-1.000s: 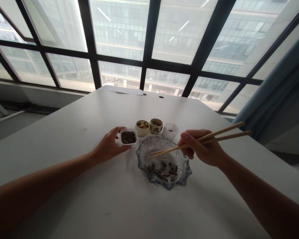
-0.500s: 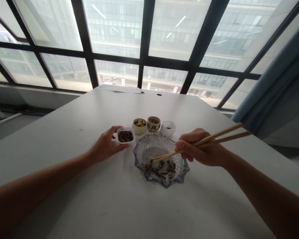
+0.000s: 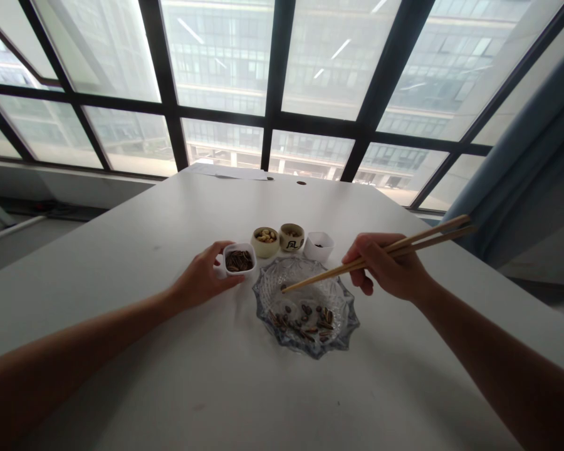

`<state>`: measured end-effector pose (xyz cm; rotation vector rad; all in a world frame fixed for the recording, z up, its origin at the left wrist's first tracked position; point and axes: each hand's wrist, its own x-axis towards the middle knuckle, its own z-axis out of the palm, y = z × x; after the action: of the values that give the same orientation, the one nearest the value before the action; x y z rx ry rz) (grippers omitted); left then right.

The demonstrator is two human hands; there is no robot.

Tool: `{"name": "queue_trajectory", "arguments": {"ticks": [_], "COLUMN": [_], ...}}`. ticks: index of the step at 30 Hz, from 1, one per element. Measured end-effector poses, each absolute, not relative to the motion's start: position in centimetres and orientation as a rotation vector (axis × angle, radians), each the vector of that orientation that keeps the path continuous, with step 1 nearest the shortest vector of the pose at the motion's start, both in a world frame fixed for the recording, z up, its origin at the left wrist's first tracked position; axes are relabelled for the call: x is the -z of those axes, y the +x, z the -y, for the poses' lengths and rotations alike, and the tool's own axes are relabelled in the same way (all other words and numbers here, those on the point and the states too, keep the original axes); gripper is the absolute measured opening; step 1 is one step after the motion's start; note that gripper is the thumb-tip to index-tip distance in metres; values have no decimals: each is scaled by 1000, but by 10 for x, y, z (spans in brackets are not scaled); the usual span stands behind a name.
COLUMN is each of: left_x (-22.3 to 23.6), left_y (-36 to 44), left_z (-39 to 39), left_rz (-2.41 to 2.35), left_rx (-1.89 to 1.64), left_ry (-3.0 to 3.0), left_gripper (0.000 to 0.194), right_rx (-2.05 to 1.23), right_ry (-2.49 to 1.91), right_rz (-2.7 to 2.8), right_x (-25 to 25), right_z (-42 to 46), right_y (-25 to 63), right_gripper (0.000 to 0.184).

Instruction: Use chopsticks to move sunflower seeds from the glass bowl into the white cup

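Note:
My left hand (image 3: 203, 275) has its thumb and fingers around a small white cup (image 3: 240, 274) full of striped sunflower seeds (image 3: 239, 260). In my right hand (image 3: 388, 263) is a pair of wooden chopsticks (image 3: 331, 274), tips close together over the far-left inside of a scalloped clear glass bowl (image 3: 262, 297). A small dark round piece (image 3: 283, 287) is right at the tips; whether they grip it I cannot tell. Several sunflower seeds (image 3: 326, 318) and dark round pieces (image 3: 306, 309) lie in the bowl's near part.
Behind the bowl stand a cream cup (image 3: 264, 249) of nuts, a cream cup with a dark character (image 3: 292, 243), and a white cup (image 3: 318, 248) with a few dark bits. Papers (image 3: 230, 171) lie at the far edge of the white table (image 3: 169, 376), before windows.
The chopstick tips have moved away from the pile toward the bowl's far-left side, now pressed closer together. My right hand has shifted slightly right. My left hand still holds the cup.

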<state>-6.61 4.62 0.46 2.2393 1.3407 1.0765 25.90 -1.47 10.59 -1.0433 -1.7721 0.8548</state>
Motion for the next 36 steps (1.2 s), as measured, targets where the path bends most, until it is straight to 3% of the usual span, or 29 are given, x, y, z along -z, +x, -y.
{"name": "queue_trajectory", "arguments": {"ticks": [4, 10, 14, 25, 36], "left_x": [-4, -6, -7, -6, -4], "left_y": [-67, -66, -65, -65, -67], "left_z": [-47, -45, -45, -45, -48], "left_rz": [-1329, -1321, -1326, -1353, -1383], "left_rx": [-1074, -1075, -1088, -1060, -1032], "left_ry": [2247, 2247, 2234, 2227, 2215], "left_gripper": [63, 62, 62, 64, 71], "right_rx": [-796, -269, -132, -68, -195], "right_ry": [-1034, -1014, -1031, -1026, -1398], "right_rz": [1670, 1606, 1659, 1604, 1748], "right_x": [-106, -103, -102, -101, -104], "right_z": [6, 4, 3, -1, -14], "right_y": [264, 277, 282, 288, 296], "right_gripper": [60, 46, 43, 44, 65]}}
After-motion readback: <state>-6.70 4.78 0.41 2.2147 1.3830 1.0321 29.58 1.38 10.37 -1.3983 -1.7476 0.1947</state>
